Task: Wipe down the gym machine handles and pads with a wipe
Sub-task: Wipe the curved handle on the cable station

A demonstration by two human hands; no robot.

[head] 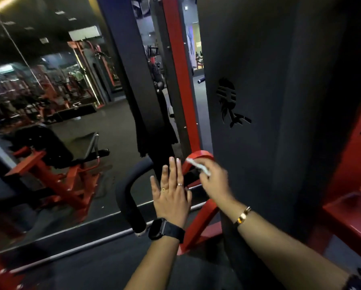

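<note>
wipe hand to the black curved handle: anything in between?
Yes. The open left hand sits between the right hand, which pinches the wipe by the red bracket, and the black handle further left.

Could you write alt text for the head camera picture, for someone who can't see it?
A person's right hand holds a white wipe against a red curved bar on a gym machine. The left hand, fingers straight, hovers beside it, near a black padded handle.

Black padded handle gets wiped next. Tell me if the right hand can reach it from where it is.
Probably, but not directly: the open left hand lies between the right hand, holding the wipe, and the black padded handle. Nothing else blocks it.
</note>
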